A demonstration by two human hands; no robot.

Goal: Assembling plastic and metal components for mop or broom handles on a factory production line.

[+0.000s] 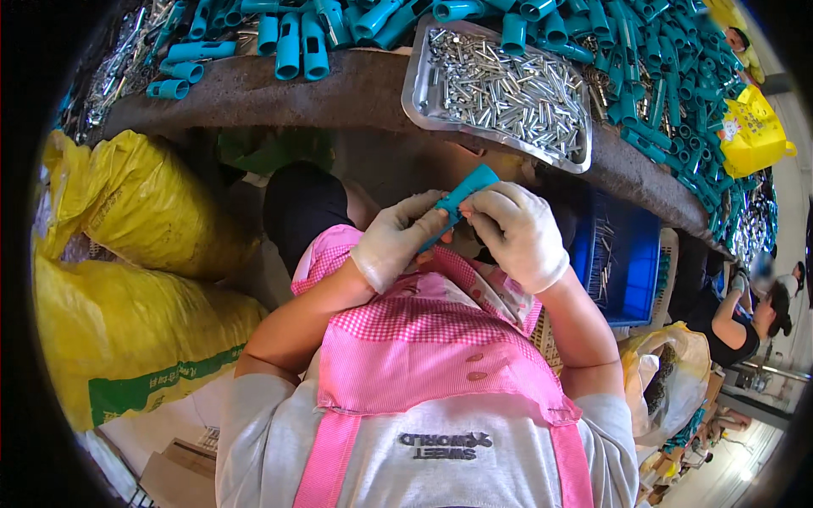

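In front of my lap is a teal plastic tube handle (476, 180), tilted with its wider end up and to the right. My left hand (394, 239), in a whitish glove, is closed around its lower part. My right hand (522, 239), gloved too, has thumb and fingers pinched together against the tube's side. Whatever is between those fingertips is hidden. Beyond my hands, at the bench edge, a metal tray (412, 95) holds a heap of short silvery pins (512, 93).
Teal handles (652, 76) cover much of the brown-covered bench (254, 95). Yellow sacks (152, 317) stand at my left. A blue bin (639, 271) with metal rods is at my right, near an open whitish sack (686, 356). Another person (732, 326) sits farther right.
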